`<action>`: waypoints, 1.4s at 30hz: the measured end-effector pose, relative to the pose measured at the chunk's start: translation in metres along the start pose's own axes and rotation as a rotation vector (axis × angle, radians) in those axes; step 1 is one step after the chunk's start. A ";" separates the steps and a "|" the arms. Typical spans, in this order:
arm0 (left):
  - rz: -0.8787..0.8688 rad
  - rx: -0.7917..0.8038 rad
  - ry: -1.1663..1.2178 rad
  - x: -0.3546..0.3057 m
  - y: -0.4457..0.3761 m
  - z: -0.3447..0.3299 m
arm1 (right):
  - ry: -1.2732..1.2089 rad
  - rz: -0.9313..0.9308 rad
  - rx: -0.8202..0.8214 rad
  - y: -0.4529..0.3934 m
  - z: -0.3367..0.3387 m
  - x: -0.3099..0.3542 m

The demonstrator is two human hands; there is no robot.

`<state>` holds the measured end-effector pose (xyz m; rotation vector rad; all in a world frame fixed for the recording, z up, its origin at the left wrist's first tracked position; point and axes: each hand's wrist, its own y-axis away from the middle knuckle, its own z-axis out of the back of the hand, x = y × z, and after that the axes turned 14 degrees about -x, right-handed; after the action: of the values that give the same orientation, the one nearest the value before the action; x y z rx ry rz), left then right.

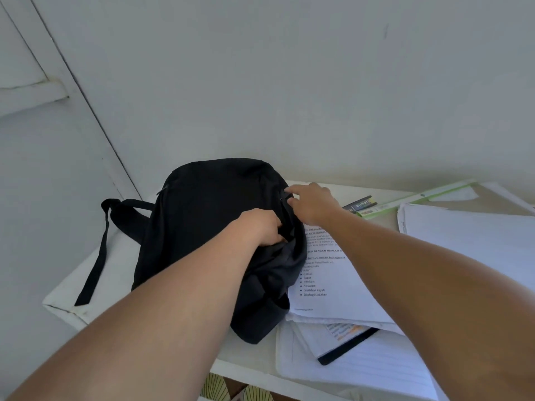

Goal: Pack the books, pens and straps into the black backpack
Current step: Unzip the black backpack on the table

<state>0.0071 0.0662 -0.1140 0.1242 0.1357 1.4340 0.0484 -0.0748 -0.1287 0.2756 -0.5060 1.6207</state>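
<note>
The black backpack (208,215) lies on the left part of a white table (69,302), one strap (95,261) hanging over the left edge. My left hand (260,227) grips a fold of the backpack's fabric near its right side. My right hand (312,204) pinches what looks like the zipper pull at the backpack's upper right edge. Printed sheets (333,285) lie right beside the bag, over a black-edged book (344,342) and a lined notebook (370,369). I see no pens.
A green-edged ruler or set square (419,198) and a small dark packet (359,205) lie at the back right. More white paper (469,235) is stacked at the right. A pale wall rises close behind the table; a door frame stands at the left.
</note>
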 end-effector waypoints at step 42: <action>0.692 -0.263 0.963 -0.015 -0.046 0.022 | -0.238 0.210 -0.315 0.042 0.010 -0.019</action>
<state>0.0538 0.0449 -0.0997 -0.8234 0.7425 2.0822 0.0079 -0.0979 -0.1353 0.1829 -0.9886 1.6890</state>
